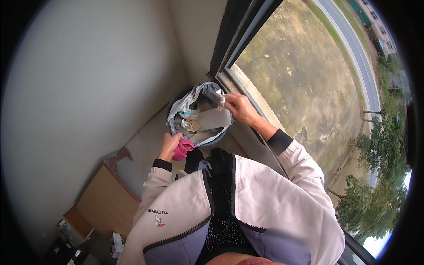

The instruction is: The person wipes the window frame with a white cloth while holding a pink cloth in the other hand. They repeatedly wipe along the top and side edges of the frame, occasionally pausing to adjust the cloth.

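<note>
A dark round trash bin point(209, 144) stands before me, lined with a pale plastic bag point(181, 103). Inside lie a white sheet or piece of card point(214, 118), crumpled paper point(189, 123) and a small blue scrap point(190, 112). My left hand point(170, 144), at the near left of the rim, grips a pink cloth point(182, 149); whether it also pinches the bag is hard to tell. Over the right side of the rim, my right hand point(241, 107) holds a whitish crumpled scrap point(221, 101) between thumb and fingers, close to the bag's edge.
The bin sits in a corner between a plain wall point(99, 66) and a dark-framed window point(232, 39) with a low sill point(256, 96). At lower left are a wooden board or tabletop point(107, 198) with a reddish frame point(117, 159) and a small packet point(117, 244).
</note>
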`<state>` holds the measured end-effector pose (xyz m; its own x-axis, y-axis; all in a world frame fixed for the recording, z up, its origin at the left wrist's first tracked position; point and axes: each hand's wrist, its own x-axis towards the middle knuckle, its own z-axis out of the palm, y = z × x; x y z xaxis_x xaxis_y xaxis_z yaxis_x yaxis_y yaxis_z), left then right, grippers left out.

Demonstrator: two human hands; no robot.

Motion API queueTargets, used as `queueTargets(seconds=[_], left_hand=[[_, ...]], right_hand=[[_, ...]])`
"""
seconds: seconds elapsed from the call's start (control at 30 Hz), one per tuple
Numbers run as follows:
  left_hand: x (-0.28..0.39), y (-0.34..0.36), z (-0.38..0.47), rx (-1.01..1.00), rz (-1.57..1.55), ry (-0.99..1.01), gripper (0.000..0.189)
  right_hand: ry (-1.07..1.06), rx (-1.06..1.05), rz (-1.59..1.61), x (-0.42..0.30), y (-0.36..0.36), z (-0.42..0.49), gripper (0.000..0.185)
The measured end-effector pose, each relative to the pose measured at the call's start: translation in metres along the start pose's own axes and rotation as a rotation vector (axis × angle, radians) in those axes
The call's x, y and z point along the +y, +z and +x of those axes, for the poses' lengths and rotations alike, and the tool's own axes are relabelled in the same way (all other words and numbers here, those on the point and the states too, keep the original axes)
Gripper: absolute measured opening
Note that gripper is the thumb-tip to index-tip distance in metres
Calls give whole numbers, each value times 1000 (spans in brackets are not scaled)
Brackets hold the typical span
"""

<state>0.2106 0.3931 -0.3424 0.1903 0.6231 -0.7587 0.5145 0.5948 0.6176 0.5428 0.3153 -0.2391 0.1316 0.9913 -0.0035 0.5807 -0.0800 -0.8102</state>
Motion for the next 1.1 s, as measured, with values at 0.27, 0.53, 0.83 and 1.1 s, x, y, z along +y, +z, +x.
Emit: queueTargets(seconds=[0.27,0.53,0.83,1.1], left_hand=[[6,2,-5,16,-19,-36,29],[4,5,-7,72,12,-10,31],[6,6,-10,66,-28,-43,31],[0,7,-5,107,-38,-39,37]], right_hand=[[-101,93,-284,45,-50,51,21],[-268,-248,-262,63,-60,72,15],[-273,-339,-500,62,-43,6,11],[-224,-161,-330,62,-32,27,12]])
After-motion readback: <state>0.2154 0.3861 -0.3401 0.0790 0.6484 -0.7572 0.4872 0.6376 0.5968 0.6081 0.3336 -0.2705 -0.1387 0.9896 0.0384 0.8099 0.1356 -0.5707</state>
